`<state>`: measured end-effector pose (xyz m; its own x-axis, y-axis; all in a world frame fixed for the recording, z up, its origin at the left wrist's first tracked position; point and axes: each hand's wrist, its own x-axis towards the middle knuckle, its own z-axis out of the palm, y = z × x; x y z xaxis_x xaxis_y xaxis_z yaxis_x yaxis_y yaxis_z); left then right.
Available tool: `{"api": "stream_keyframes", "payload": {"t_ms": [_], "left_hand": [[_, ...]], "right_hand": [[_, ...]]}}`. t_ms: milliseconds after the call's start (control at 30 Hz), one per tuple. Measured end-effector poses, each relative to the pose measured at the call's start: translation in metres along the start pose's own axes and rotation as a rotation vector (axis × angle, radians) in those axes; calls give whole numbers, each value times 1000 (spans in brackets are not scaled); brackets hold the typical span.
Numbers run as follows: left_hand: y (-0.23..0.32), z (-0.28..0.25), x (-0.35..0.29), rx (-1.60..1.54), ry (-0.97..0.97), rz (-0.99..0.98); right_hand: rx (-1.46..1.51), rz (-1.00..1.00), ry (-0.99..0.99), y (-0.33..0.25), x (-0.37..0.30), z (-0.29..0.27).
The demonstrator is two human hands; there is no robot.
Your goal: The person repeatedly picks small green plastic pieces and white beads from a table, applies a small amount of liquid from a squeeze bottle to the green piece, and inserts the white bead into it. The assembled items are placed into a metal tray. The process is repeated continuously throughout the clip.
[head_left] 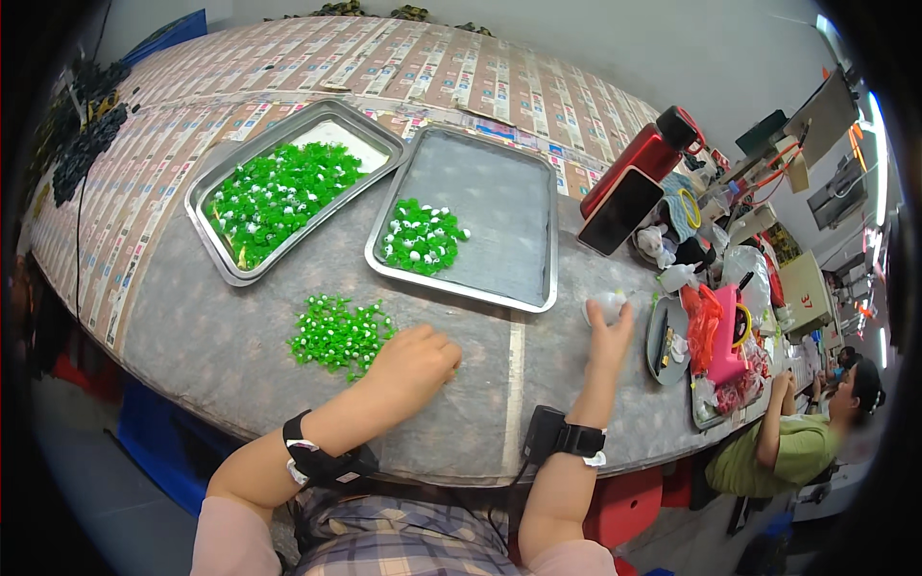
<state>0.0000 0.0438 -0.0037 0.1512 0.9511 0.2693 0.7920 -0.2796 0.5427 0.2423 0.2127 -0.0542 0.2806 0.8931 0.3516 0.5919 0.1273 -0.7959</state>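
Note:
My left hand (415, 367) is closed above the grey tabletop, its fingers curled in; whatever they pinch is hidden. Just left of it lies a loose pile of small green pieces with white dots (334, 336). My right hand (609, 338) grips a small whitish, translucent object (597, 307), perhaps a little bottle, too blurred to name surely. Beyond my hands, a metal tray (499, 206) carries a cluster of green-and-white pieces (423, 236) on its left side. A second metal tray (363, 125), farther left, is heaped with more such pieces (288, 192).
At the right, a black phone (622, 209) leans against a red thermos (645, 154). Near my right hand stand a grey dish (661, 365) with small items and a pink container (730, 336) among plastic bags. A person in a green shirt (768, 456) sits farther right.

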Motion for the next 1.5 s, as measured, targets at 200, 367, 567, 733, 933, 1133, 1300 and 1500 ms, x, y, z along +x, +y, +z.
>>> {"api": "stream_keyframes", "payload": {"t_ms": [200, 367, 567, 733, 933, 1133, 1300, 1500], "left_hand": [[16, -31, -23, -761, 45, -381], [10, -10, -47, -1435, 59, -584], [6, 2, -42, -1594, 127, -651], [0, 9, -47, -1681, 159, -666], [-1, 7, -47, -1774, 159, -667], [-2, 10, -48, -1801, 164, -615], [-2, 9, -47, -1801, 161, -612], [-1, 8, -47, -1798, 158, -615]], "right_hand": [[219, -71, -64, -18, -9, -11], [630, -95, -189, -104, -43, -26], [624, -293, -211, -139, -67, -38], [821, -171, -198, -164, -90, -34], [862, -184, -278, -166, -107, -20], [767, -469, -267, -157, -116, -11], [762, -511, -292, -156, -117, -11], [783, -477, -328, -156, -118, -8]]}}
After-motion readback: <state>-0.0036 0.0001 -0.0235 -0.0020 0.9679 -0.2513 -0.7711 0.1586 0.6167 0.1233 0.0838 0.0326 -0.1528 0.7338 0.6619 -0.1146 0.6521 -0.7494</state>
